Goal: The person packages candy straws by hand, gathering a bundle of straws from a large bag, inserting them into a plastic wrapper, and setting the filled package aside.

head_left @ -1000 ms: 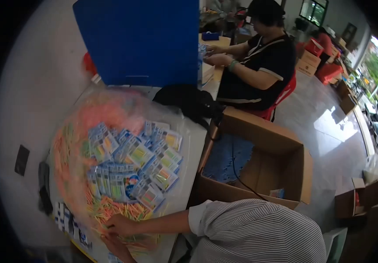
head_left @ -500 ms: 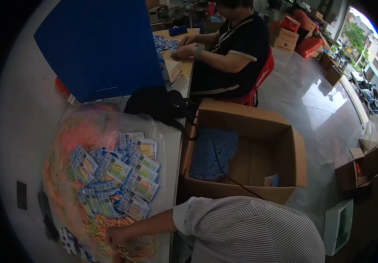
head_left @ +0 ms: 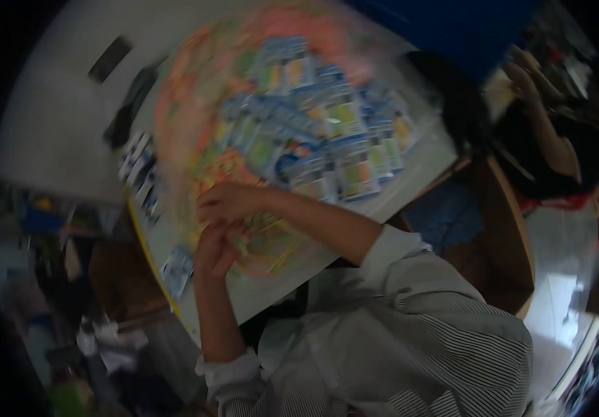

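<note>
My left hand and my right hand meet over a pile of thin coloured sticks, orange, yellow and green. Both hands look closed, with fingertips bent towards each other and nearly touching. Motion blur hides whatever they pinch. Just beyond lie several clear packets with blue-and-white edges and coloured sticks inside. Sticks and packets rest on a spread clear plastic bag, whose far part bulges with pink and orange contents.
A white table carries everything. Striped packets and a single packet lie near its left edge. An open cardboard box stands at the right, below a black bag. Across from me sits another person beside a blue panel.
My view has swung and tilted down towards the sticks, and is now blurred. My left hand, mostly out of sight before, shows fully beside my right hand.
</note>
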The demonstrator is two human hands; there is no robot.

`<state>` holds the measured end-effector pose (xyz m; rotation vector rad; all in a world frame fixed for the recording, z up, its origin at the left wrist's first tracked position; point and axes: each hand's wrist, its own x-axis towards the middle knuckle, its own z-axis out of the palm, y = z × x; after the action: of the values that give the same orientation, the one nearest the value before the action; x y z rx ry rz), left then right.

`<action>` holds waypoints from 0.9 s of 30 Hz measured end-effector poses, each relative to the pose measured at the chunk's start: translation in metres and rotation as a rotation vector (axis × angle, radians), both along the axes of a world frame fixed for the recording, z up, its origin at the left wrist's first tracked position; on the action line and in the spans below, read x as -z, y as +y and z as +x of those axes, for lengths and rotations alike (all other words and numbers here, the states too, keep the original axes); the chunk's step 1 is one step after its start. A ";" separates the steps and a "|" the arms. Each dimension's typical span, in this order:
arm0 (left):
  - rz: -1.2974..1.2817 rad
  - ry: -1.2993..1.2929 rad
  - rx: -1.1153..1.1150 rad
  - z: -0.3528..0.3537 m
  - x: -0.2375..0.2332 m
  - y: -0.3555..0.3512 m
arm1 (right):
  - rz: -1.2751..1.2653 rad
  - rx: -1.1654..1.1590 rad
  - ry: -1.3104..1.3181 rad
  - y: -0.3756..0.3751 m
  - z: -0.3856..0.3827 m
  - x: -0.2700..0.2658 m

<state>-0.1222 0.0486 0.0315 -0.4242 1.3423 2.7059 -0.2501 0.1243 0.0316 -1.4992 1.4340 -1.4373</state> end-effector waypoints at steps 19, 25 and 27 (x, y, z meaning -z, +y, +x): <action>-0.291 -0.066 -0.713 0.000 -0.016 0.021 | -0.019 0.237 -1.253 0.016 0.084 -0.024; -0.116 -0.054 -0.578 0.008 -0.019 0.009 | 0.024 0.598 -0.014 0.017 0.068 -0.026; -0.127 -0.072 -0.567 0.010 -0.017 0.007 | 0.052 0.582 -0.034 0.014 0.061 -0.023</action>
<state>-0.1122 0.0560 0.0485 -1.0477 1.5730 2.9908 -0.1892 0.1381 0.0546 -1.0560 1.9709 -1.7221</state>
